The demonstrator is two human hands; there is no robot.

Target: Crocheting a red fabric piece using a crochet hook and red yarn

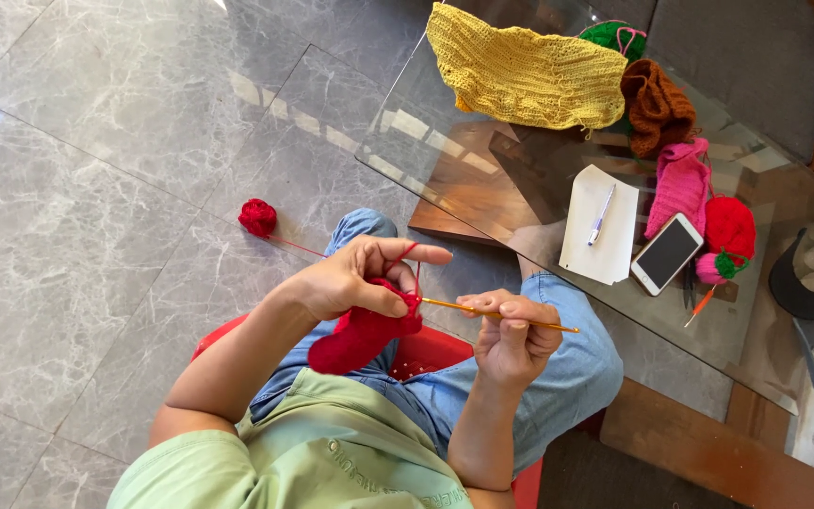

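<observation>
Nearest the camera, the person sits on a red seat point(426, 351) in a pale green top and blue jeans. The left hand point(355, 278) grips the red crochet piece point(360, 337) between thumb and fingers, its forefinger stretched out with the red strand point(407, 253) looped over it. The piece hangs just above the lap, touching that hand. The right hand point(511, 335) is closed around one slim orange crochet hook point(511, 319), whose tip meets the top edge of the red piece (the exact stitch is too small to make out).

From the left hand the strand runs across the grey marble floor point(96, 188) to a single red yarn ball point(257, 217), lying well apart from the knees.

Beyond the knees stands the glass-topped bench point(398, 141). On it, near its middle, lies one white sheet of paper point(605, 240), rectangular and blank as far as can be seen, with one blue-and-white pen point(601, 215) resting on top. Just beside the sheet is one white smartphone point(666, 253), screen dark. Next to it are a pink knitted piece point(680, 184) and a red yarn ball with green and pink bits point(729, 234).

Farther off lie one large yellow crocheted panel point(525, 71), one brown knitted piece point(657, 108) touching it, and a green yarn bundle point(612, 36) behind both.
</observation>
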